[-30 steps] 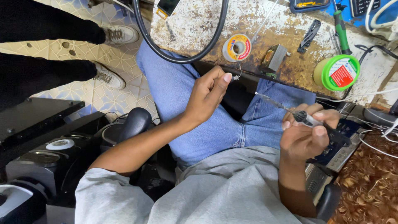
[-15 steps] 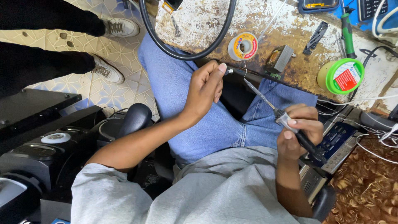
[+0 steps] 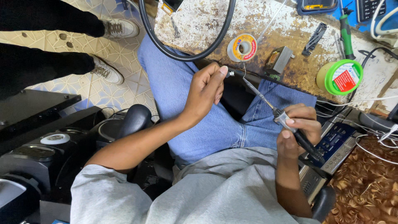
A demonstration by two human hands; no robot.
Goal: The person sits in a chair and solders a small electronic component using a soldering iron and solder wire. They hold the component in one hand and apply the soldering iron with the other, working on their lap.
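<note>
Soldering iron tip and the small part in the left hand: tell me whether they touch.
Cannot tell. In the head view the soldering iron tip reaches the small part pinched in the left hand, but the meeting point is too small to show contact or gap.

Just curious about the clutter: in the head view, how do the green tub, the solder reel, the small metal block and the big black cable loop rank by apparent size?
1. Black cable loop
2. Green tub
3. Solder reel
4. Metal block, nearly alike with the reel, so unsure.
</note>
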